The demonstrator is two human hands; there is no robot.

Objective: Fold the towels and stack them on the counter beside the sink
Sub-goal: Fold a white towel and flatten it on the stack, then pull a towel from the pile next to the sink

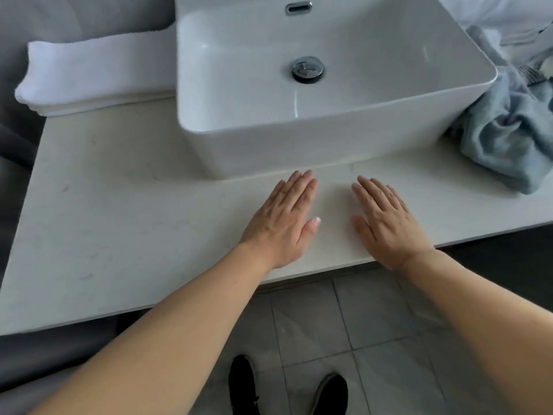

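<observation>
Folded white towels point(92, 73) lie in a neat stack on the pale stone counter point(119, 223), left of the white basin point(329, 85). A crumpled light-blue towel point(505, 136) lies unfolded on the counter right of the basin. More white cloth point(502, 16) shows at the top right corner. My left hand point(284, 220) lies flat on the counter in front of the basin, fingers straight and together. My right hand point(386, 220) lies flat beside it, a short gap between them. Neither hand holds anything.
The basin stands on top of the counter with a chrome drain point(308, 68) and an overflow slot point(298, 8). The counter's front edge runs just under my wrists. Below are grey floor tiles point(344, 324) and my two dark shoes point(287, 390).
</observation>
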